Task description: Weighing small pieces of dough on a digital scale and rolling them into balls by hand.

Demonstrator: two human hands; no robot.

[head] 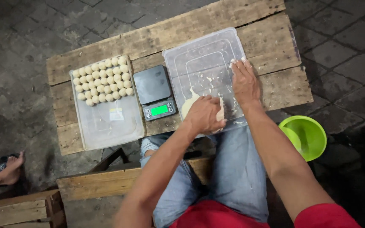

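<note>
Fingers (211, 110) of your left hand (205, 114) are curling down and gripping the pale, soft dough lump (189, 105), which is lying in the near part of the clear plastic tray (199, 50) at the table's right half. Your right hand (245, 82) is resting flat on that tray's right edge, fingers pressed together and dusted white at the tips. Smears and small scraps of dough are clinging to the tray floor.

One black digital scale (154, 92) with a lit green display is sitting at the middle of the wooden table (275, 46), between two trays. The second clear tray (106, 122), at the left half, is holding small round dough balls (103, 80) packed in five close rows at its far end, about thirty-five in all. One green bowl (307, 136) is standing on the ground beyond the table's near right corner.
</note>
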